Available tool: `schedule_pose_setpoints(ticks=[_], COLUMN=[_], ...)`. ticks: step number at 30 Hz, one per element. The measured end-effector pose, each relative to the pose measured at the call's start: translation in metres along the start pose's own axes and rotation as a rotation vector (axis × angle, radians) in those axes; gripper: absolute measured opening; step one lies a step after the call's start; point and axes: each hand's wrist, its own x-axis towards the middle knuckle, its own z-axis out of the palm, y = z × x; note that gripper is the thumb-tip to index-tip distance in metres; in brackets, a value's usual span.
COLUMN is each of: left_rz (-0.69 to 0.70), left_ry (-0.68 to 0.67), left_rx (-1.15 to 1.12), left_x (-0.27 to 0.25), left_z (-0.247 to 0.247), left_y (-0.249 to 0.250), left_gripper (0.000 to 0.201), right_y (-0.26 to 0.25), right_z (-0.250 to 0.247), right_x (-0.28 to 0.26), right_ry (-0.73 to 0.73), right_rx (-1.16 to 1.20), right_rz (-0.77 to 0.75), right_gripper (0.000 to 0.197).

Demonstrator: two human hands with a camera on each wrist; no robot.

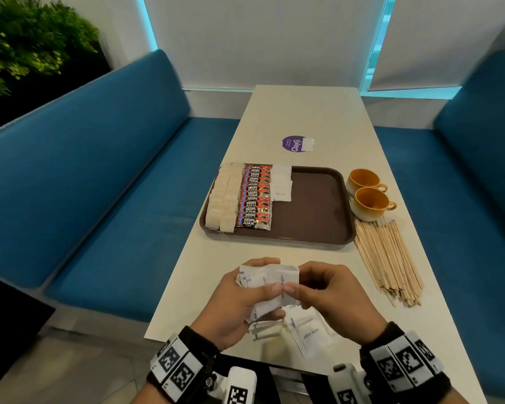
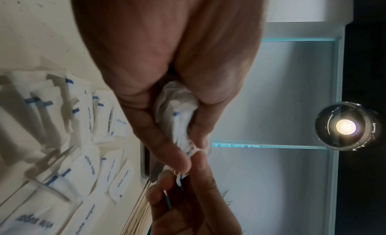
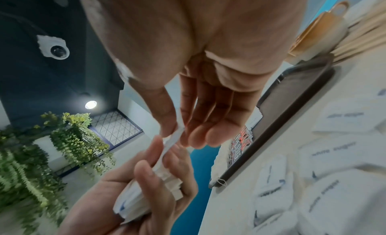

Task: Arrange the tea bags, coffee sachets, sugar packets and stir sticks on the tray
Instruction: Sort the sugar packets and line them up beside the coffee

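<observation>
My left hand [image 1: 251, 293] grips a stack of white sugar packets [image 1: 270, 282] above the near end of the table. My right hand [image 1: 312, 290] pinches the top packet [image 3: 174, 139] of that stack between thumb and forefinger. More sugar packets [image 1: 309, 333] lie loose on the table under my hands. The brown tray [image 1: 312, 217] further off holds rows of tea bags [image 1: 223, 199], red coffee sachets [image 1: 255, 196] and a short column of sugar packets [image 1: 282, 183]. Wooden stir sticks [image 1: 388, 258] lie in a heap right of the tray.
Two orange cups [image 1: 368, 196] stand by the tray's right edge. A purple round sticker [image 1: 295, 143] sits beyond the tray. Blue benches [image 1: 105, 185] flank the narrow table. The tray's right half is bare.
</observation>
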Motion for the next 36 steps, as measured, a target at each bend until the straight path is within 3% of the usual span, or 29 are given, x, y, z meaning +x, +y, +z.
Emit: schedule_pose_setpoints(ticks=[5, 9, 15, 22, 25, 28, 36], left_rz=[-0.015, -0.032, -0.001, 0.028, 0.048, 0.042, 0.093], left_ry=[0.061, 0.082, 0.017, 0.074, 0.108, 0.143, 0.136], left_rx=[-0.019, -0.052, 0.029, 0.076, 0.072, 0.056, 0.131], left_x=[0.005, 0.007, 0.006, 0.008, 0.011, 0.013, 0.012], left_z=[0.003, -0.002, -0.005, -0.004, -0.007, -0.009, -0.014], left_y=[-0.005, -0.009, -0.014, -0.011, -0.01, -0.012, -0.013], left_gripper=[0.02, 0.025, 0.036, 0.028, 0.021, 0.016, 0.008], right_y=[0.006, 0.003, -0.005, -0.006, -0.006, -0.007, -0.009], right_z=[0.001, 0.004, 0.004, 0.009, 0.008, 0.009, 0.002], right_x=[0.003, 0.005, 0.008, 0.008, 0.007, 0.008, 0.009], right_ry=[0.128, 0.165, 0.188, 0.223, 0.212, 0.218, 0.211], right_rx=[0.232, 0.336, 0.424, 0.307, 0.263, 0.194, 0.063], right_rz=[0.081, 0.117, 0.192, 0.136, 0.092, 0.048, 0.072], right_gripper=[0.027, 0.014, 0.014, 0.038, 0.035, 0.018, 0.029])
